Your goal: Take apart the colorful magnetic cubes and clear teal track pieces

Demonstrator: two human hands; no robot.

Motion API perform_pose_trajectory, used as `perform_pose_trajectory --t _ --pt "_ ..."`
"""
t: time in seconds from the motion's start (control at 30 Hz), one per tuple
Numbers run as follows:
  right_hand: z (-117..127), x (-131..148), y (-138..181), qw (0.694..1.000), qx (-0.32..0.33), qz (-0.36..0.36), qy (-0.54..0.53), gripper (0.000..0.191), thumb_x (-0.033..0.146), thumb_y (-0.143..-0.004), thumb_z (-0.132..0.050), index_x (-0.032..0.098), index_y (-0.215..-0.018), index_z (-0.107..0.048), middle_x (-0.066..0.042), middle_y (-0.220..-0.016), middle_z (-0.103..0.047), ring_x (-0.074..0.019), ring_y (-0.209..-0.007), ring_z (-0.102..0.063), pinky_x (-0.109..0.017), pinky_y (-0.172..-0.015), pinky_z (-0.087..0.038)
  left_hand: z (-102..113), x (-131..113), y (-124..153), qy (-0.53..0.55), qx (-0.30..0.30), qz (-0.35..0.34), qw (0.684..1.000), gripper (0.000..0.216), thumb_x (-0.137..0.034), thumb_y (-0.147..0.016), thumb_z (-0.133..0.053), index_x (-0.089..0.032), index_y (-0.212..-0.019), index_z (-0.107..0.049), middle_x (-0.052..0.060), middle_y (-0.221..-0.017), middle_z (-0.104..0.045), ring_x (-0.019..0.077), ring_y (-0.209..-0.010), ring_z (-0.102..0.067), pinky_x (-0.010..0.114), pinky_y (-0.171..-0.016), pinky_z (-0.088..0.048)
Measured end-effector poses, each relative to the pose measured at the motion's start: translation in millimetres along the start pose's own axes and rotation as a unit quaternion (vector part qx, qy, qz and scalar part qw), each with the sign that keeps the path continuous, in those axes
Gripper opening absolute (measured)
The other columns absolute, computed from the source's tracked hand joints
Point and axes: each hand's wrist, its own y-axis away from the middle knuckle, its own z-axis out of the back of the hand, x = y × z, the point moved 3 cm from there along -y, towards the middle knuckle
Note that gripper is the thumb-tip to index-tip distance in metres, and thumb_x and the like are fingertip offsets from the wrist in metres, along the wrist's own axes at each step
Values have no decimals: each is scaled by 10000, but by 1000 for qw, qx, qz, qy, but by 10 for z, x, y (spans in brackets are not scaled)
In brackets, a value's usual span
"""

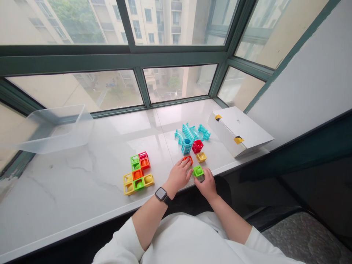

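Near the lower middle of the frame, at the front edge of the white marble sill (82, 190), both hands work among small coloured cube blocks. The right hand (206, 185) curls its fingers around a green cube (198, 171), gripping it from the near side just above the sill's edge. The left hand (180, 175), a dark smartwatch (161, 194) on its wrist, lies spread with loosely open fingers, fingertips touching an orange cube (188, 158); it grips nothing that I can see. Just beyond sit a yellow cube (201, 157) and a red cube (197, 146), with a heap of clear turquoise track pieces (191, 135) behind them. Left of the hands lies a joined cluster of cubes (138, 172). A white box (238, 130) rests at right, a clear plastic tub (55, 128) at upper left.
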Motion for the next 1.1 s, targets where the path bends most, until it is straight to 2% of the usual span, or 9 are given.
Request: perform_pose_trajectory --t 0.1,0.27,0.37,0.5,0.6,0.73,0.83,1.1 --pt "153 -79 -62 999 -35 -23 -23 331 354 -907 -667 215 -1196 -584 -117 -1095 -652 -313 -1045 -662 -486 -948 -582 -6 -51 51 -6 0 0 1000 489 -394 -1089 -481 -165 -1510 -579 121 -1589 -584 306 -1545 -453 505 -1290 -392" --pt "345 -242 -200 996 -81 -32 6 378 395 -930 -644 204 -1250 -582 -147 -1142 -682 -328 -1089 -673 -503 -977 -571 -14 -122 122 -9 -11 -7 1000 529 -406 -1082 -483 -188 -1561 -529 122 -1617 -552 342 -1546 -440 552 -1257 -411" --pt "404 -425 -242 993 -97 -56 19 417 433 -923 -664 188 -1254 -602 -161 -1137 -707 -327 -1046 -686 -499 -955 -576 1 -134 136 -21 -7 9 1000 544 -403 -1067 -506 -209 -1575 -513 117 -1643 -522 378 -1543 -430 588 -1236 -411" --pt "452 -719 -266 983 -127 -130 29 505 491 -891 -693 172 -1275 -617 -169 -1135 -729 -316 -974 -701 -487 -908 -587 -6 -214 68 -41 12 0 999 579 -361 -1053 -499 -210 -1610 -454 111 -1699 -446 360 -1585 -365 592 -1282 -329" --pt "466 -853 -297 977 -136 -159 32 539 519 -874 -700 170 -1278 -627 -168 -1142 -741 -314 -974 -707 -486 -911 -589 -68 -331 -91 -62 32 -27 997 628 -328 -1033 -499 -188 -1637 -403 105 -1736 -383 337 -1616 -308 561 -1325 -247" --pt "462 -892 -339 978 -135 -156 29 543 523 -873 -702 164 -1276 -639 -173 -1142 -754 -312 -967 -713 -486 -914 -596 -207 -466 -371 -86 63 -44 993 664 -323 -1029 -474 -138 -1655 -356 128 -1761 -323 346 -1626 -280 567 -1331 -216" --pt "448 -886 -350 980 -129 -147 29 544 525 -885 -698 168 -1291 -633 -172 -1145 -757 -305 -956 -715 -483 -911 -602 -302 -501 -489 -98 88 -36 991 659 -324 -1023 -474 -120 -1642 -376 151 -1748 -345 349 -1624 -285 577 -1320 -232" --pt "411 -904 -385 983 -120 -136 16 534 494 -889 -705 173 -1309 -632 -166 -1157 -755 -303 -989 -720 -480 -926 -607 -353 -573 -336 -96 115 -56 987 682 -360 -1031 -471 -122 -1660 -356 125 -1743 -366 358 -1624 -275 604 -1329 -193"
